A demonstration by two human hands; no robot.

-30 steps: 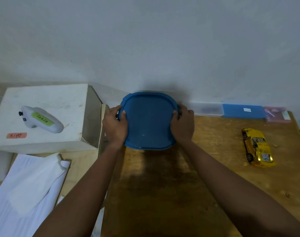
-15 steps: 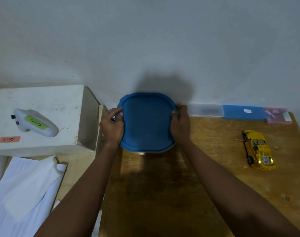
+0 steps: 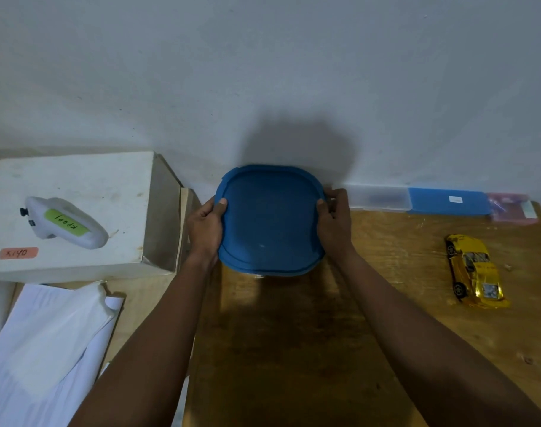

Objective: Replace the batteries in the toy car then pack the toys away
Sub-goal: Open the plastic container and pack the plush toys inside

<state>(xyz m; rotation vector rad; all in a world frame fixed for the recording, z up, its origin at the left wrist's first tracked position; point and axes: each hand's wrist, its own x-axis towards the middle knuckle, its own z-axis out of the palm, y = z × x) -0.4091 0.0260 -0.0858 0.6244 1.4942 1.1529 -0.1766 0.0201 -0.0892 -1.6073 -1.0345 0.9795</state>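
A blue-lidded container stands at the back of the wooden table, close to the wall. My left hand grips its left edge with the thumb on the lid. On the opposite edge, my right hand holds it the same way. A yellow toy car lies on the table to the right, apart from both hands. What is inside the container is hidden by the lid.
A white box at the left carries a white handheld device with a green label. White papers lie at the front left. Clear, blue and pink flat cases line the wall at the back right.
The container with both hands on it sits a little farther from me, nearer the wall, and its shadow on the wall has grown. My thumbs now press on the lid's edges.
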